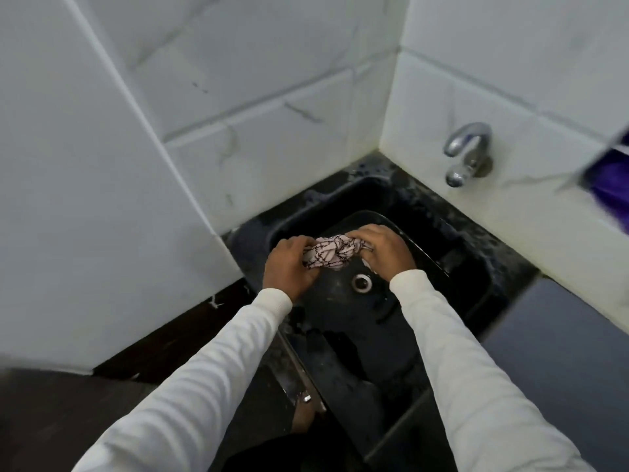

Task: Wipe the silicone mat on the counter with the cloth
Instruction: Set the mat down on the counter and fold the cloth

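Head view, cloth (333, 256) twisted between hands, ends hidden

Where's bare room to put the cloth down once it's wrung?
Bare counter right of the sink, below the tap. The narrow ledge under the tap wall is wet. Over the drain it is crowded: left hand and right hand grip the cloth.

Black speckled counter (503, 247), black sink (391, 195) sunk in its corner
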A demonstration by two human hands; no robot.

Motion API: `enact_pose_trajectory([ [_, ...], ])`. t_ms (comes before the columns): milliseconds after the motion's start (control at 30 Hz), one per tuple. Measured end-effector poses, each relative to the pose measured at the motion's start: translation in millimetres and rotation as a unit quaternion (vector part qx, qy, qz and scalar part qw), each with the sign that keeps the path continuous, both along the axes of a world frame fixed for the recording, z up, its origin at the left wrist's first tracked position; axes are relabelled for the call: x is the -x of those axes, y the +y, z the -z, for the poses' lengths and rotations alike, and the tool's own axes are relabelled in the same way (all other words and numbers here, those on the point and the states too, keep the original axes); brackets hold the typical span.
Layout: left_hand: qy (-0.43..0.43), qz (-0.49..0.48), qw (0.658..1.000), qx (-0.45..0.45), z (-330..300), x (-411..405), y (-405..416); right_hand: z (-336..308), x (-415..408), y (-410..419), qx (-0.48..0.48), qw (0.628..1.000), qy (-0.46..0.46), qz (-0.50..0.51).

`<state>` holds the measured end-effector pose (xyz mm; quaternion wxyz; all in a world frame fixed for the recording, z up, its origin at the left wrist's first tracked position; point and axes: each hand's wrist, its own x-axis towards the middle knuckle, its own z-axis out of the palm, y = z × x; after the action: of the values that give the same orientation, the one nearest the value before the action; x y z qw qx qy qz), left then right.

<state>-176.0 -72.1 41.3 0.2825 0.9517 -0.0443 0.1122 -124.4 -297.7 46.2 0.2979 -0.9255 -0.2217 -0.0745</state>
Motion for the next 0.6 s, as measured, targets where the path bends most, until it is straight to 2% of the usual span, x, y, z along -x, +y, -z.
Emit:
enact_pose_trajectory([
  [167, 0.002, -0.054, 0.999, 0.006, 2, -42, 60, 0, -73, 75, 0.020, 0.998, -0.009, -0.058],
  [333, 0.002, -0.077, 0.997, -0.029, 5, -90, 106, 10, -140, 134, 0.055, 0.993, 0.006, -0.106],
  [467, 0.024, -0.053, 0.993, -0.105, 21, -120, 131, 23, -172, 162, 0.043, 0.995, 0.022, -0.089],
  [600, 0.049, -0.023, 0.978, -0.201, 48, -135, 143, 49, -192, 181, 0.091, 0.991, -0.030, -0.089],
])
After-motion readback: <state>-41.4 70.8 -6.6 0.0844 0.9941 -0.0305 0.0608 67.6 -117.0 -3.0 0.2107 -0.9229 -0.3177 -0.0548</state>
